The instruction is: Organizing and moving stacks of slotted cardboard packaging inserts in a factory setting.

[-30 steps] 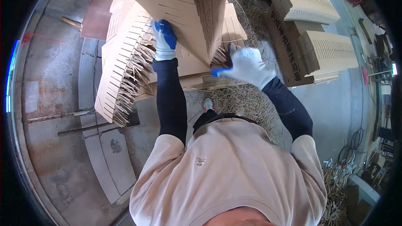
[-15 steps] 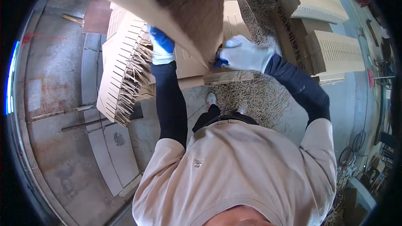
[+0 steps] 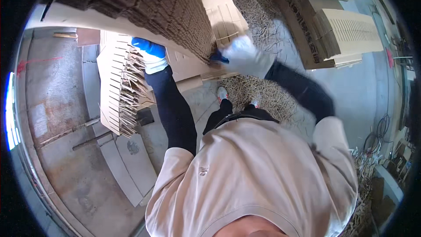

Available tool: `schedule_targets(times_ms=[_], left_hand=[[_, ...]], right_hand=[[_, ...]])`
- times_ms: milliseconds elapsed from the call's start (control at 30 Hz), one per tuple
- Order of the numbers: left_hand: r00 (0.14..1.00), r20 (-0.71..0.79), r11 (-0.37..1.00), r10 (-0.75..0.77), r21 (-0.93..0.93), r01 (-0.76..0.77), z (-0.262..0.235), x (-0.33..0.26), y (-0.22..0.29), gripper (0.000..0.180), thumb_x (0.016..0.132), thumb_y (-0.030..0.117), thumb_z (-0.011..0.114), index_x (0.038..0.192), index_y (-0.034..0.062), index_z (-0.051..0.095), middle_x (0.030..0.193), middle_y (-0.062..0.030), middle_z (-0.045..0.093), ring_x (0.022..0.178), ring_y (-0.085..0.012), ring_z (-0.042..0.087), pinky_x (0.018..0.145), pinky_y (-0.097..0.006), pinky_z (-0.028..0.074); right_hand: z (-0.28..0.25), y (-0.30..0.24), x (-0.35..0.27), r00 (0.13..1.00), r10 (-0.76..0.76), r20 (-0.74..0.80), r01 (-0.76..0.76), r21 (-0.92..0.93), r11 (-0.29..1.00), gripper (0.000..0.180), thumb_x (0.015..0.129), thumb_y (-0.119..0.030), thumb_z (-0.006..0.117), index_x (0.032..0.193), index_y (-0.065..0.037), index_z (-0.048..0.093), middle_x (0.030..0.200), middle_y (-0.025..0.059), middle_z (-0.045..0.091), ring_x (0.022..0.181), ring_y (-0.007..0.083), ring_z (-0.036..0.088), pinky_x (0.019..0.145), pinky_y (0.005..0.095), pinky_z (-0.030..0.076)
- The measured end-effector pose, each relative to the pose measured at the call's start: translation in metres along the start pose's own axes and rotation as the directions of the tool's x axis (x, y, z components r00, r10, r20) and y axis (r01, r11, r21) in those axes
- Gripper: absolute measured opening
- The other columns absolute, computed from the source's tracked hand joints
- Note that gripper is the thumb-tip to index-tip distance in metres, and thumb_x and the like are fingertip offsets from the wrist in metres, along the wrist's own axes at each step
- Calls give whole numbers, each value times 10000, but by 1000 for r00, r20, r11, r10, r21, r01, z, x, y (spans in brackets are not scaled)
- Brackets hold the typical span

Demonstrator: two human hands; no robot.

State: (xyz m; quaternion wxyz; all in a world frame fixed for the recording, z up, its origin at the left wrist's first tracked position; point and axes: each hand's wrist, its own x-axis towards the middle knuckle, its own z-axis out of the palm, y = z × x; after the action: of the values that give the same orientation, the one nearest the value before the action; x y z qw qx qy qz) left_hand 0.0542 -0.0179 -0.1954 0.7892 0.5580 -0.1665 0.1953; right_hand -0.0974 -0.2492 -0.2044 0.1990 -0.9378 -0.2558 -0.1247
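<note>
While raised, both hands [image 3: 151, 55] clamp cardboard stack [image 3: 144, 0] — grip closed.

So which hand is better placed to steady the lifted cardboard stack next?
Probably the left hand: it sits under the cardboard stack, near its middle. The right hand is blurred, at the stack's end.

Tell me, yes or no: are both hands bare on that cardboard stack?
No. The left hand and the right hand both wear white gloves with blue palms as they grip the raised cardboard stack.
</note>
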Motion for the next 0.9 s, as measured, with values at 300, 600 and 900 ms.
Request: schedule_targets(times_ms=[300, 600, 900], left_hand=[[984, 176, 996, -39, 80, 25, 0, 9, -10, 955, 843, 814, 310, 1518, 139, 262, 1546, -96, 285, 1376, -341, 322, 1162, -492, 245], [992, 111, 993, 53, 103, -65, 4, 11, -22, 812, 917, 734, 315, 1083, -28, 540, 952, -72, 595, 904, -150, 541, 797, -343, 458], [964, 152, 942, 219, 225, -249, -7, 21, -42, 763, 918, 718, 342, 1008, -12, 546, 908, -66, 544, 838, -173, 498, 739, -349, 429]], right_hand=[[5, -9, -83, 973, 205, -106, -184, 182, 966, 250, 840, -289, 656, 733, -70, 599, 589, 121, 599, 544, 316, 611, 531, 424, 476], [-44, -13, -146, 863, 383, 330, -355, -143, 924, 610, 738, -542, 731, 1015, -13, 607, 781, 128, 672, 686, 319, 669, 608, 408, 517], [-29, -27, -22, 953, 238, 188, -187, -251, 950, 863, 740, -736, 610, 1084, 56, 610, 864, 150, 693, 719, 262, 694, 631, 361, 552]])
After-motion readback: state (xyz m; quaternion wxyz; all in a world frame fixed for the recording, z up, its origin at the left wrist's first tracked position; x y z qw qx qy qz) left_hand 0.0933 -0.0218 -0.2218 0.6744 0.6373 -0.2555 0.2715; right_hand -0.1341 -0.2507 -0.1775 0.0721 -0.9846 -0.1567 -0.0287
